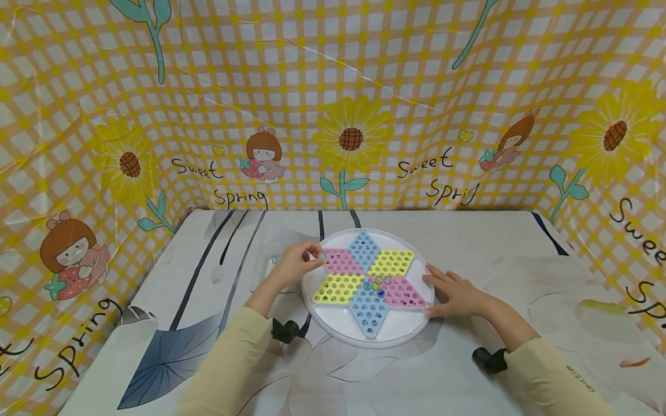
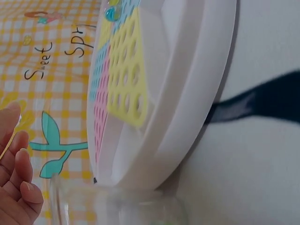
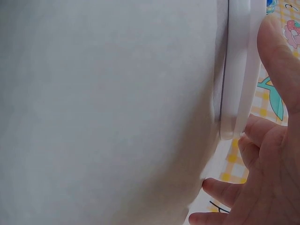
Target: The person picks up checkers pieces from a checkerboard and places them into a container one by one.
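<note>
A round white Chinese checkers board (image 1: 400, 329) with a pink, yellow and blue star of holes lies on the table. Several glass marbles (image 1: 381, 293) sit near the star's centre. Over the board's left edge, my left hand (image 1: 298, 263) pinches a small clear marble (image 1: 322, 256) between thumb and fingertips; in the left wrist view it is mostly hidden. My right hand (image 1: 458, 293) rests at the board's right rim, fingers spread and thumb touching the edge. The right wrist view shows the thumb (image 3: 276, 56) lying along the white rim (image 3: 236, 70).
A clear plastic container (image 1: 260, 283) with a few marbles stands left of the board, partly behind my left hand. A patterned cloth covers the table (image 1: 494, 242). Behind it hangs a yellow checked curtain (image 1: 291, 75).
</note>
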The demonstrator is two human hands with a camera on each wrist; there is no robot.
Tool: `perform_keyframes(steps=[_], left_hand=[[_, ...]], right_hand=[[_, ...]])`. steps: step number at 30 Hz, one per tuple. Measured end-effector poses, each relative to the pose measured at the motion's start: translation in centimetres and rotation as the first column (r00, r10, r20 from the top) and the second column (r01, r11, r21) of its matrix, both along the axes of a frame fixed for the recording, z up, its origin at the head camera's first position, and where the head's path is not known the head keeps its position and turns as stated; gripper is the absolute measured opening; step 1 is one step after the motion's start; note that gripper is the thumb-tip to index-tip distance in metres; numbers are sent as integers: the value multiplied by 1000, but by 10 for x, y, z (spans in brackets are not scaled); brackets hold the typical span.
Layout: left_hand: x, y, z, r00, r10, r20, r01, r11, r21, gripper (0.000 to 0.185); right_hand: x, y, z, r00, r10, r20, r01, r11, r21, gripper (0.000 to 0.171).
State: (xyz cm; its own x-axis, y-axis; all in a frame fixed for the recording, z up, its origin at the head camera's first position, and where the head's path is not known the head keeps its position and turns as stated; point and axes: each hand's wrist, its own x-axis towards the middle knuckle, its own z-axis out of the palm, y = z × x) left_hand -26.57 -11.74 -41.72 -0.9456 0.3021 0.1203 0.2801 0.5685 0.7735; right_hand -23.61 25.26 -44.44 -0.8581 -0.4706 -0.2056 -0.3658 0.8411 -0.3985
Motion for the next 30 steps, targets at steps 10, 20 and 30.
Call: perform_keyframes(steps=[10,20,30], left_hand=[[-1,-17,3,997,70,-10,-71,997,-17,17],[0,-33,4,995,98,-24,-98,995,2,21],[1,-48,5,992,106,-62,-105,994,11,22]], right_hand=[[0,0,0,1000,3,7,-3,1000,4,91],[-1,1,0,1000,4,12,-4,1000,6,91],[-1,0,1,1000,7,9,-7,1000,1,90]])
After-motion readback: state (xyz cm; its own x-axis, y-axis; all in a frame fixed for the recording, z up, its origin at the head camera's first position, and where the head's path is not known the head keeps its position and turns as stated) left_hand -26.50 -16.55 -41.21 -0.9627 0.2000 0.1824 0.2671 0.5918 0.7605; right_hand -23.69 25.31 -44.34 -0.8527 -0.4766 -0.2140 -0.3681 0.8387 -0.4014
